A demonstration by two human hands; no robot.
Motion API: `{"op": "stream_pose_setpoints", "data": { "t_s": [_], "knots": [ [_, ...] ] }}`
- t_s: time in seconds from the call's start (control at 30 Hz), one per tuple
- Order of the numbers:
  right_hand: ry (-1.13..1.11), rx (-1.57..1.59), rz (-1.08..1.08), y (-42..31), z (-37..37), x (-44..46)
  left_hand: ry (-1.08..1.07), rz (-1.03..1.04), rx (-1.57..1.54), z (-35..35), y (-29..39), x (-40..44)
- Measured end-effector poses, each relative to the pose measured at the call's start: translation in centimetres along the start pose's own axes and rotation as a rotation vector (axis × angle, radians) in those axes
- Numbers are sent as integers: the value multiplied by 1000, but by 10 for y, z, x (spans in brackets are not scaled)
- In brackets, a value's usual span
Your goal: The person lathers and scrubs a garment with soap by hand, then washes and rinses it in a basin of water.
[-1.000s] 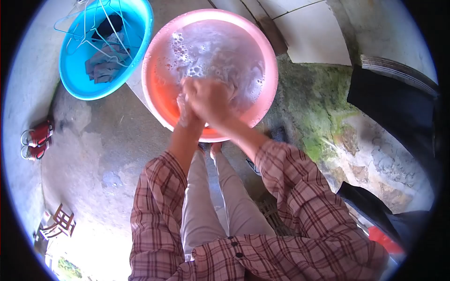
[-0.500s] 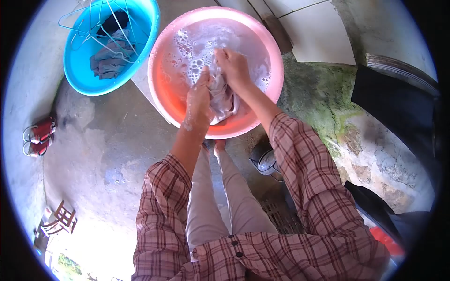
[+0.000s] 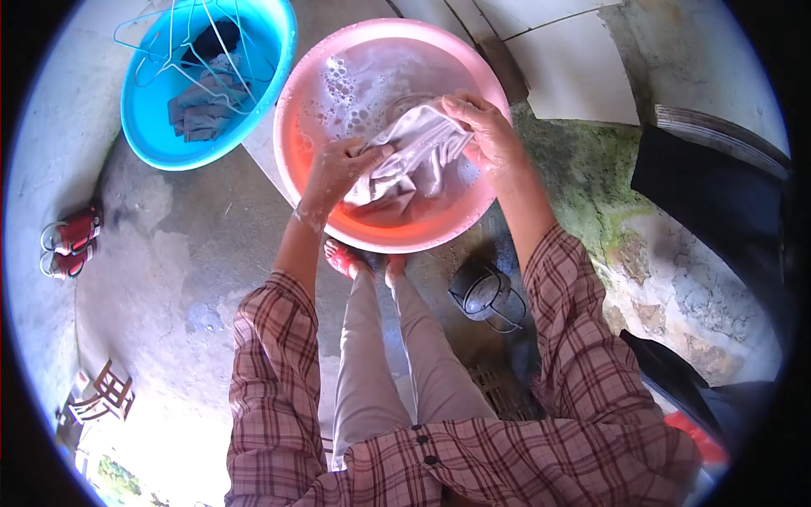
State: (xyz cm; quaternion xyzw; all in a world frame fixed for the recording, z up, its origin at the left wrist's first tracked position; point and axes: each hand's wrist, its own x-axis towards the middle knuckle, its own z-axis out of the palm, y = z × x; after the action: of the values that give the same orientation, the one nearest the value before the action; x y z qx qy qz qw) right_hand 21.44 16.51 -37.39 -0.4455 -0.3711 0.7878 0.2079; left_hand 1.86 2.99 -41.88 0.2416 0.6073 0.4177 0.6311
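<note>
A wet, pale greyish-pink cloth garment [image 3: 414, 152] is stretched between my two hands over the pink basin [image 3: 290, 169]. My left hand [image 3: 342, 171] pinches its left side, thumb on top. On the right, my right hand [image 3: 484, 131] grips the garment's upper edge near the basin's right rim. The garment's lower folds hang down into the basin, where cloudy soapy water [image 3: 397, 72] with bubbles shows behind it. What kind of garment it is, I cannot tell.
A blue basin [image 3: 135, 139] at upper left holds wet clothes [image 3: 207, 106] and wire hangers [image 3: 173, 63]. A dark pot-like vessel with a handle [image 3: 487, 296] stands right of my legs. Red shoes [image 3: 72, 243] and a wooden chair [image 3: 106, 393] are at left.
My hands have lifted and spread apart, drawing the garment up out of the water and stretching it between them. Earlier they were close together, with the cloth bunched.
</note>
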Motion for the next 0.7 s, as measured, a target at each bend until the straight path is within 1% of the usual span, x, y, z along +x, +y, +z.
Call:
{"op": "stream_pose_setpoints", "data": {
  "t_s": [0.03, 0.07, 0.17, 0.2, 0.23, 0.3, 0.33, 0.4, 0.43, 0.47, 0.5, 0.53, 0.57, 0.6, 0.7],
  "knots": [
    [15, 42, -9, 1, -1, 1, 46, 9, -55, 1, -4, 2],
    [75, 244, 12, 9, 3, 1, 147, -36, -196, 1, -8, 2],
    [160, 425, 61, 30, 13, 8, 4, 94, -848, 10, 5, -3],
    [161, 509, 33, 49, 8, 23, 102, 97, -876, 17, 0, 4],
    [171, 469, -12, 47, 24, 19, 154, 49, -870, 22, -2, 9],
    [220, 160, -187, 37, 63, 3, 259, -49, -859, 30, -6, 20],
    [152, -193, -379, 39, 72, -4, 216, -104, -1028, 27, -13, 28],
    [-4, -908, -750, 43, 85, -18, 131, -111, -1074, 8, -40, 44],
    [-32, -1036, -747, 44, 96, -31, 88, -115, -1097, 4, -41, 45],
    [-62, -1163, -743, 45, 107, -46, -50, -53, -1163, 3, -45, 42],
    [-93, -1288, -737, 46, 114, -52, -132, -1, -1218, 5, -50, 39],
    [6, -1217, -757, 50, 117, -47, -216, 53, -1270, 11, -40, 30],
    [107, -1147, -777, 56, 116, -36, 3, 20, -1202, 24, -32, 17],
    [210, -1075, -794, 61, 110, -25, 216, -29, -1109, 41, -3, -4],
    [279, -1072, -721, 75, 84, 23, 471, -283, -1151, 68, -12, 0]
  ]
}}
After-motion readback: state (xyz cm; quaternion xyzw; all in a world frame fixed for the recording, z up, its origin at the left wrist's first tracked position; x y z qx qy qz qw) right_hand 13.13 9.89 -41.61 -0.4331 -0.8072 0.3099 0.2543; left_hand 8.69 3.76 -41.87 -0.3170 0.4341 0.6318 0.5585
